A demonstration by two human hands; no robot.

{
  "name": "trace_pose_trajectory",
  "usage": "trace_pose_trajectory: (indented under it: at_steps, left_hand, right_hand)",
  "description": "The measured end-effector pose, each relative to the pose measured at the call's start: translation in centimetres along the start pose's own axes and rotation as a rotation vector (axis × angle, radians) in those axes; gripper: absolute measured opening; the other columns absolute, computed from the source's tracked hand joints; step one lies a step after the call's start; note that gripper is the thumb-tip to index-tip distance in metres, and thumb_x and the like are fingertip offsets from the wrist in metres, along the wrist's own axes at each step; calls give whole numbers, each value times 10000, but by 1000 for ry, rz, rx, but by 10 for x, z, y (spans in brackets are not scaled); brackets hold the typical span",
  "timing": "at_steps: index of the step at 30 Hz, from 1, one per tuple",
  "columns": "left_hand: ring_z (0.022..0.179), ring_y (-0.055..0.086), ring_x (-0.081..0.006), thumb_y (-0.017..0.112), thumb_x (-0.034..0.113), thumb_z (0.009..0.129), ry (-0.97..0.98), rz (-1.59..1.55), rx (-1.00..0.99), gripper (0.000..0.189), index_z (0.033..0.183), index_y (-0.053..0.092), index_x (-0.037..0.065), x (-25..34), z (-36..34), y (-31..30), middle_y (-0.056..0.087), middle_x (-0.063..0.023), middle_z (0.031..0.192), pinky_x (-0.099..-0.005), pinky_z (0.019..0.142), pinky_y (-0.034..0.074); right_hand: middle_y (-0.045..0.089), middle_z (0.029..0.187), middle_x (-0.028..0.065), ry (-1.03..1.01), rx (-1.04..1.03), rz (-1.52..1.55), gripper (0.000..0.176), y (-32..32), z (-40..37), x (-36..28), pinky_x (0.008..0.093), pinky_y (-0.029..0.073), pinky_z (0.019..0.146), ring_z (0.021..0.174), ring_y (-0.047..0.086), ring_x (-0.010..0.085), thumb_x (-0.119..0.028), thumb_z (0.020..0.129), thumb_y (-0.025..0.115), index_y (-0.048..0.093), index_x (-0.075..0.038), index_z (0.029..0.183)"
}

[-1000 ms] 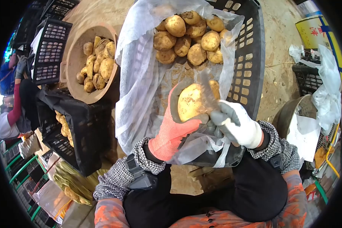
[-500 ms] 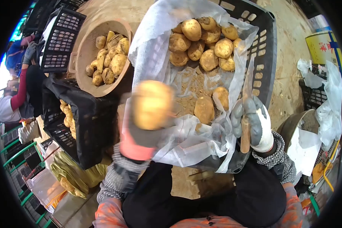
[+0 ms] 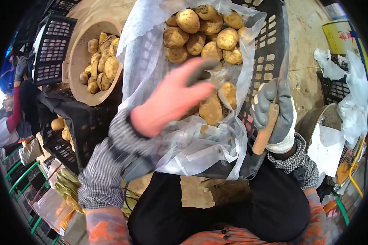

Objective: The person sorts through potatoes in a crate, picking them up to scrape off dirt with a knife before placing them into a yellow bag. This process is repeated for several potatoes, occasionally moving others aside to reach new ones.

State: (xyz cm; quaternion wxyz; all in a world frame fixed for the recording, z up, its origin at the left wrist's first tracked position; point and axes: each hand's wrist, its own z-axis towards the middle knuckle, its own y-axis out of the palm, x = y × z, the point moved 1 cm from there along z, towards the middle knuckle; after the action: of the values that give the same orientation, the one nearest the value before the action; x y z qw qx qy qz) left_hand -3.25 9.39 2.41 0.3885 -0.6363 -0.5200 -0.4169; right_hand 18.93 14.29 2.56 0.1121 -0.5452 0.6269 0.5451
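My left hand (image 3: 171, 96), in a pink glove with dark fingertips, is over the lined black crate (image 3: 270, 53), blurred by motion. Its fingers are apart and I see nothing held in them. Loose potatoes (image 3: 210, 109) lie just below and beside it. My right hand (image 3: 276, 112), in a grey-coated white glove, grips a knife (image 3: 266, 130) by its wooden handle at the crate's right side, blade pointing up. A heap of potatoes (image 3: 196, 43) fills the crate's far end, on crumpled translucent plastic sheeting (image 3: 192, 151) with soil on it.
To the left stand a round tub (image 3: 73, 87) of potatoes and a black-lined crate (image 3: 96, 118) with several potatoes inside. Another person (image 3: 12, 118) works at far left. On the right are a metal basin (image 3: 333, 116) and plastic bags (image 3: 353, 110).
My left hand held a potato left of the crate; now it is over the crate without it. The view has shifted slightly. The knife in my right hand is more tilted.
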Motion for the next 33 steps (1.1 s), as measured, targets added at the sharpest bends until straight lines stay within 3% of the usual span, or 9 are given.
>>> trace_pose_trajectory:
  at_steps: [3, 5, 12, 17, 18, 21, 23, 26, 33]
  left_hand:
    - [1214, 481, -364, 606, 382, 822, -192, 779, -228, 672, 1325, 421, -23, -90, 63, 38, 476, -255, 1292, -399, 1011, 394]
    - [1203, 471, -411, 658, 469, 740, -481, 802, -382, 796, 1304, 410, -34, -135, 75, 54, 461, -277, 1297, -426, 1007, 399]
    - [1141, 543, -377, 721, 490, 689, -439, 413, -450, 917, 1356, 367, -31, -176, 42, 96, 557, -269, 1224, -382, 961, 439]
    - [1007, 622, -292, 749, 339, 755, -290, 85, -343, 764, 1393, 406, 97, -159, 40, 103, 630, -164, 1165, -344, 871, 487]
    - [1051, 606, -216, 739, 260, 786, -621, -126, -407, 714, 1390, 409, 70, -151, 44, 89, 633, -143, 1140, -295, 864, 495]
    - [1148, 567, -236, 664, 117, 854, -510, -522, -222, 665, 1429, 334, 61, -80, 37, 48, 599, -158, 1199, -328, 972, 459]
    - [1211, 523, -288, 667, 87, 852, -233, -972, -171, 677, 1428, 314, 46, -34, 20, 19, 521, -169, 1306, -394, 1040, 424]
    - [1290, 440, -333, 666, 92, 846, 68, -1056, -79, 686, 1426, 305, 34, -17, -17, -15, 427, -171, 1399, -464, 1092, 356]
    - [1275, 453, -329, 779, 235, 733, 191, -1015, 284, 818, 1394, 340, 38, -25, -106, -27, 465, -163, 1360, -496, 1062, 372]
  right_hand:
    - [432, 668, 12, -2, -9, -1, 350, -1, 0, 0, 233, 322, 368, 424, 364, 94, -390, 1035, 323, 436, -97, 879]
    - [440, 669, 17, 6, -36, -30, 357, -2, 1, -1, 237, 323, 367, 422, 369, 100, -391, 1034, 323, 437, -94, 873]
    - [453, 655, 15, 92, -61, -51, 364, -3, 0, -7, 246, 293, 371, 421, 349, 99, -412, 1026, 343, 450, -106, 860]
    - [452, 638, 9, 137, -82, -62, 367, -7, -2, -8, 242, 292, 387, 437, 357, 100, -424, 1020, 364, 456, -109, 855]
    - [452, 638, 9, 137, -75, -63, 367, -8, -3, -8, 242, 292, 387, 437, 357, 100, -424, 1020, 364, 456, -109, 855]
    - [455, 645, 10, 109, -60, 11, 367, -6, -4, -7, 240, 306, 391, 441, 360, 102, -433, 1015, 371, 459, -110, 865]
    - [464, 664, 13, 103, 3, -11, 362, -7, -4, -3, 238, 321, 398, 444, 366, 107, -439, 1012, 378, 461, -111, 882]
    - [449, 675, -8, 158, 74, 76, 334, -12, -6, 2, 234, 343, 409, 477, 396, 97, -437, 995, 426, 456, -116, 907]
    - [378, 667, -12, 10, -119, 27, 305, -14, 1, 4, 236, 288, 408, 489, 342, 86, -389, 989, 463, 452, -92, 918]
